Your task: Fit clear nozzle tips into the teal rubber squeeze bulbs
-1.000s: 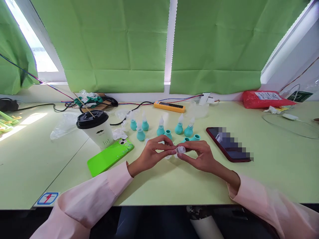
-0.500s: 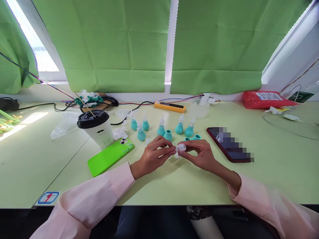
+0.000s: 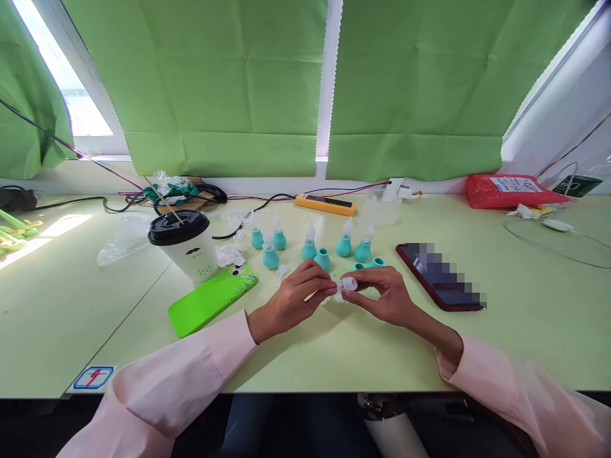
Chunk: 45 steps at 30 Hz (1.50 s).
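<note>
Between thumb and fingers, my right hand holds a small clear plastic nozzle piece just above the table, its round collar facing right. My left hand pinches the left end of the same piece, so its fingertips hide that end. Small translucent pieces lie below the fingers, partly covered. Beyond my hands stand several teal rubber bulbs with clear tips. One teal bulb without a tip shows its open neck, and further bare bulbs lie partly behind my right hand.
To the left are a lidded paper cup with a stick and a green phone case. A dark phone lies to the right. Farther back are a yellow multimeter-like device, cables and a red package.
The fingers of my left hand have shifted slightly at the nozzle piece, uncovering more of a small translucent piece beside them. My right hand stays almost still.
</note>
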{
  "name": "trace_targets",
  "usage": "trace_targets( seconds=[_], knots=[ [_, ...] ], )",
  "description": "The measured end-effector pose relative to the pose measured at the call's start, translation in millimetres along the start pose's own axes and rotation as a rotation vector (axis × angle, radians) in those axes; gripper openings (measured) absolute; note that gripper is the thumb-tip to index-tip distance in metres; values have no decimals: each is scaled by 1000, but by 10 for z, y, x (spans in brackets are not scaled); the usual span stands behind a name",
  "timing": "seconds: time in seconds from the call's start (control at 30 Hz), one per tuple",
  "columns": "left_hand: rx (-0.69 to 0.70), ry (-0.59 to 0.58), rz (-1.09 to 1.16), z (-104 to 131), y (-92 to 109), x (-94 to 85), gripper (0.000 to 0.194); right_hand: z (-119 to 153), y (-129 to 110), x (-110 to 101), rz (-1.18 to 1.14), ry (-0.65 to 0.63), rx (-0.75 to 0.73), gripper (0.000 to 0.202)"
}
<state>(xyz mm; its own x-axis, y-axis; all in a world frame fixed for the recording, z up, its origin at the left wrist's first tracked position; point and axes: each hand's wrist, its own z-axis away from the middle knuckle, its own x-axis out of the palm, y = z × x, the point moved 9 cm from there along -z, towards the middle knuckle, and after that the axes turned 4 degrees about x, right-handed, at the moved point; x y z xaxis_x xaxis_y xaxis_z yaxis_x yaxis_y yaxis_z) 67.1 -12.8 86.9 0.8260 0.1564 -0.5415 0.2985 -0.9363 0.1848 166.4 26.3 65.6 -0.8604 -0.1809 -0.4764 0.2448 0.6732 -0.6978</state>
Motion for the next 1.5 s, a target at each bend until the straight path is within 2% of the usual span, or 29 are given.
trace_targets(
  seconds=[0.17, 0.33, 0.57, 0.77, 0.97, 1.17, 1.4, 1.5],
  knots=[
    [8, -85, -57, 4, 23, 65, 6, -2, -7, 6, 6, -15, -7, 11],
    [-60, -183, -83, 5, -13, 137, 6, -10, 5, 22, 18, -48, -1, 12],
    [-103, -213, -215, 42, -26, 214, 12, -14, 11, 37, -17, -57, 15, 10],
    [-249, -106, -119, 52, -163, 33, 12, 0, 54, 36, -25, -34, 31, 11],
    [-236, -67, 85, 20, -148, 30, 14, 9, 61, 58, -124, -63, 71, 15],
    [-315, -80, 293, 23, -209, 72, 11, 20, 99, 116, -260, -143, 165, 15],
    [-116, 4, 80, 15, -48, 10, 9, 35, 168, 179, -371, -186, 242, 12],
    [-88, 20, 28, 43, -25, -3, 13, 30, 182, 183, -398, -182, 259, 12]
  ],
)
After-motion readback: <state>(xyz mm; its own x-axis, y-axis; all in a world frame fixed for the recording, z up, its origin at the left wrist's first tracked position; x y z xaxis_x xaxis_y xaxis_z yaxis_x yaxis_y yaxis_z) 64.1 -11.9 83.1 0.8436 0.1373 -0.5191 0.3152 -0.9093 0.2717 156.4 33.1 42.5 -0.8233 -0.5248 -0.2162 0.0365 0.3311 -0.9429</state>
